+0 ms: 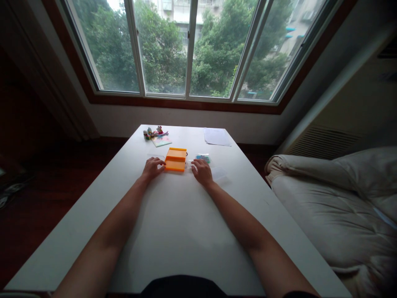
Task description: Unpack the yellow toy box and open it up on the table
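An orange plastic case (pixel 175 164) lies opened out on the white table, its two shallow halves one behind the other. My left hand (pixel 153 167) is at its left edge, thumb and fingertips closed on the near left corner. To the right of the case, my right hand (pixel 202 172) rests low over the table with its fingers bent and apart. Small clear pieces lie by its fingertips, too faint to name. Just behind that hand is a clear packet (pixel 203 157) with blue-green bits inside. A translucent plastic sheet or lid (pixel 219 174) lies beside the right wrist.
Small colourful figurines (pixel 151 133) stand at the table's far left, by a pale patterned card (pixel 161 141). White paper sheets (pixel 217 137) lie at the far right. A beige sofa (pixel 310 203) is right of the table (pixel 182 231); a window is beyond.
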A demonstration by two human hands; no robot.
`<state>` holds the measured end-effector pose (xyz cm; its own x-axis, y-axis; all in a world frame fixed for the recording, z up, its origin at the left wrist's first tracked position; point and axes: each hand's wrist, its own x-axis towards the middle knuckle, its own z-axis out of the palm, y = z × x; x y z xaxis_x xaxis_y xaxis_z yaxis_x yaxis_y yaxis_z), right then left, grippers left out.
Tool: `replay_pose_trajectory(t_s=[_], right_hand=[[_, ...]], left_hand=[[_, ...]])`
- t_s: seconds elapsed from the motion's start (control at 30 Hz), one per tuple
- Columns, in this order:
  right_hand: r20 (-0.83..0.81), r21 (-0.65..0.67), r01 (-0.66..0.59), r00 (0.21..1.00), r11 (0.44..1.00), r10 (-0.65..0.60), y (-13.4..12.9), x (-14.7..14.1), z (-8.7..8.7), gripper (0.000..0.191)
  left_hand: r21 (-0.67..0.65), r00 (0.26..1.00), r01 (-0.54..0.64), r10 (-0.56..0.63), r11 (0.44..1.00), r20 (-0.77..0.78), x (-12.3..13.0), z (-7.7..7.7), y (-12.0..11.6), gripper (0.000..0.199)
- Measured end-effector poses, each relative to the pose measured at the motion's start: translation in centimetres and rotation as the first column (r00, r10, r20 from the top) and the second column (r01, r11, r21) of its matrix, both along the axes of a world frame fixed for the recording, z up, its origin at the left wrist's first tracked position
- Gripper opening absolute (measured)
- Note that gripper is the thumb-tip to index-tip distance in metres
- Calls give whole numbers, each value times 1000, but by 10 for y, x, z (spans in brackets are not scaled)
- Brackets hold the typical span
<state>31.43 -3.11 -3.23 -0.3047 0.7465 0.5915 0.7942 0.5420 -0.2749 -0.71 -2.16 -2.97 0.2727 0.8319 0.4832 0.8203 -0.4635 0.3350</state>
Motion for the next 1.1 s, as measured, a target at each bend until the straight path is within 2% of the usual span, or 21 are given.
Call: replay_pose_trajectory(t_s=[0.13, 0.23, 0.33, 0.43, 0.53, 0.6, 0.67, 0.73, 0.9, 1.0, 1.1], right_hand=[[99, -51, 79, 992, 996, -73, 7, 7, -5, 36], [130, -54, 63, 990, 997, -55, 5, 5, -6, 29], [119, -40, 22, 993, 999, -17, 0, 1, -4, 19], [99, -90, -5, 995, 996, 14, -2, -1, -4, 19], [52, -132, 7, 999, 991, 0, 0, 1, -6, 18], [-12, -111, 10, 1000, 994, -12, 2, 2, -7, 17], [-93, -74, -24, 996, 997, 17, 2, 3, -6, 18], [-167, -35, -104, 981, 994, 97, 0, 1, -3, 20], [-250, 40, -320, 914, 947, 320, -15, -12, 7, 19], [-262, 69, -373, 888, 925, 377, -22, -19, 11, 15], [-234, 65, -351, 905, 934, 356, -26, -20, 13, 17]], left_hand=[[49, 999, -36, 36, 998, -11, 14, 3, -5, 15], [72, 999, -20, 23, 997, -38, 28, 6, -10, 15], [87, 998, 13, -8, 996, -58, 42, 8, -16, 15], [77, 996, 65, -60, 995, -70, 54, 9, -21, 15], [60, 992, 110, -105, 992, -70, 64, 8, -25, 14], [51, 992, 119, -116, 992, -52, 67, 7, -26, 15], [50, 993, 119, -118, 992, -15, 68, 6, -26, 20], [53, 992, 119, -122, 991, 43, 69, 5, -26, 29], [34, 945, 140, -144, 990, 293, 79, 5, -28, 44], [-4, 909, 166, -151, 986, 388, 87, 4, -31, 45], [-17, 897, 162, -140, 987, 419, 91, 5, -33, 45]])
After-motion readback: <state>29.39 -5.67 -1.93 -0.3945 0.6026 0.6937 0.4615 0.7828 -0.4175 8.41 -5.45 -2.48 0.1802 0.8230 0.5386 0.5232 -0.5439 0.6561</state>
